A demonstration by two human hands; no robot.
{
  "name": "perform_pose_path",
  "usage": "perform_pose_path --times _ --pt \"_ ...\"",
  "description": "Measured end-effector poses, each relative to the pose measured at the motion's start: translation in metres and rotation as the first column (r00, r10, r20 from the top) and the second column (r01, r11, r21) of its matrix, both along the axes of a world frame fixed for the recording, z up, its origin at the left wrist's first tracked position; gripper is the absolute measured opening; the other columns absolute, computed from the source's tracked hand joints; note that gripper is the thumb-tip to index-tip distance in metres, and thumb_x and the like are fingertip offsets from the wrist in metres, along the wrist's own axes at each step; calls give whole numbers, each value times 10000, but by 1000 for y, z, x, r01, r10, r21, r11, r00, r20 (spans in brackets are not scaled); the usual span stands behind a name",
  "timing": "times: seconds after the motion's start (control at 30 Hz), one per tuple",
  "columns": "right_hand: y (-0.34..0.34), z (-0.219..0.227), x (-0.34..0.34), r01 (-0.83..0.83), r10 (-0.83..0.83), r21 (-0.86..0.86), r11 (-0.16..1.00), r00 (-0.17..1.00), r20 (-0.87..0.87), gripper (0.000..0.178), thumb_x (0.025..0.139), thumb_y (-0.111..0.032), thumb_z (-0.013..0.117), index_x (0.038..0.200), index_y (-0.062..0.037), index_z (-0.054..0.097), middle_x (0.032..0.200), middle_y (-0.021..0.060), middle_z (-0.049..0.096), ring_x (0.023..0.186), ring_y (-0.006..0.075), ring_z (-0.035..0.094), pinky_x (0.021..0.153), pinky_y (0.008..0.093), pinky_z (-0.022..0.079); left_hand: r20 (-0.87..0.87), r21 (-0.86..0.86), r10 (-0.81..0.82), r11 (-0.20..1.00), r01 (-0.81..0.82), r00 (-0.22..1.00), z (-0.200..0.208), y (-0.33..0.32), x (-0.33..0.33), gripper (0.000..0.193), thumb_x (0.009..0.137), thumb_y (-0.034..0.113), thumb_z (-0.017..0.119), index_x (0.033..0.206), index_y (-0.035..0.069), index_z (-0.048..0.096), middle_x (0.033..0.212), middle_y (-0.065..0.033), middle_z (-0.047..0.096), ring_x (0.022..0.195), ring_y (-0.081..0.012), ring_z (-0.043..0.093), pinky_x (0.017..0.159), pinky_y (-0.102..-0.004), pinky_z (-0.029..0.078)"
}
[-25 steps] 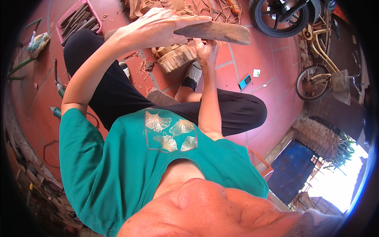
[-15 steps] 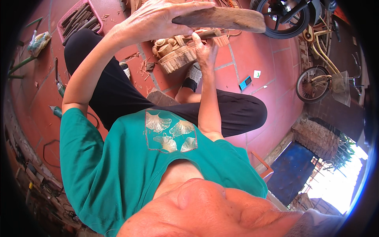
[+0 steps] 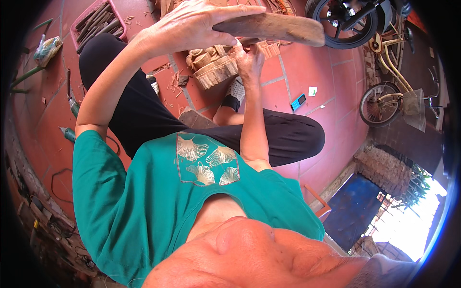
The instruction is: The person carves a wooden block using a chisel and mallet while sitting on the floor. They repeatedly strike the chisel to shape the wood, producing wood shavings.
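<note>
My left hand [image 3: 185, 31] is closed round the narrow end of a flat wooden mallet [image 3: 276, 28], whose broad end points right. Just below it, my right hand [image 3: 249, 62] is closed round the wooden handle of a chisel. The mallet hides much of that handle, and the chisel's blade is out of sight. Whether mallet and handle touch, I cannot tell. Beneath and to the left of my right hand lies a carved block of wood [image 3: 214, 72] with rounded shapes on its upper side.
A pink basket [image 3: 126, 30] of brown wooden-handled tools stands at the far left. Wood chips [image 3: 180, 80] litter the red tiles. A blue phone [image 3: 298, 102] lies to the right, with a motorbike wheel [image 3: 353, 36] and a bicycle [image 3: 384, 103] beyond. Green-bodied power tools [image 3: 68, 134] lie at left.
The mallet's broad end has come down slightly and now covers the end of the chisel handle that showed before. My right hand has barely moved.
</note>
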State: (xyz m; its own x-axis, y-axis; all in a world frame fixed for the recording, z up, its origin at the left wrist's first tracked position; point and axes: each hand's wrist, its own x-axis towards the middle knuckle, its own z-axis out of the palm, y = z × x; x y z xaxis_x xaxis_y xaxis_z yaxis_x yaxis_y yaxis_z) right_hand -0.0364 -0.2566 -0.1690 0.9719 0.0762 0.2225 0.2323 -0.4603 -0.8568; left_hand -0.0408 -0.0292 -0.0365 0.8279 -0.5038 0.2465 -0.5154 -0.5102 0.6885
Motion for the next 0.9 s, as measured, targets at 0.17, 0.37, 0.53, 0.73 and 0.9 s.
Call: perform_pose_path --times 0.17,0.37,0.53,0.73,0.9 --pt "-1 -6 3 -1 7 -95 995 998 64 202 906 -185 755 1032 -56 664 771 152 722 689 307 721 641 416 548 10 229 -13 973 10 1000 2 -1 5 765 873 247 740 1568 307 426 1079 -148 721 785 -321 671 737 -407 536" --pt "1 6 -3 22 -12 151 988 998 -64 148 919 -141 739 1002 -31 686 772 107 723 653 229 702 630 366 542 193 148 23 988 -53 981 -23 10 7 762 877 302 749 1567 301 427 1133 -143 722 782 -330 658 743 -423 528" --pt "3 11 2 29 -29 126 992 1000 -3 142 926 -144 730 983 -16 704 749 67 709 665 172 693 633 339 535 126 86 46 995 -57 991 -12 11 5 768 880 283 757 1570 303 421 1146 -149 721 813 -329 658 777 -424 534" --pt "11 -2 9 18 -17 -25 1000 999 39 164 924 -167 739 993 -26 692 752 90 715 657 206 702 633 352 540 249 33 40 998 -49 968 -10 18 8 783 874 263 766 1570 253 407 1226 -183 683 906 -344 660 833 -413 535" --pt "13 9 10 -26 64 -245 969 986 152 192 933 -168 731 1020 -12 657 753 113 720 624 229 696 598 372 520 80 -77 -24 997 30 997 22 20 2 741 890 260 744 1545 100 435 1355 -235 628 1132 -376 680 973 -406 535"
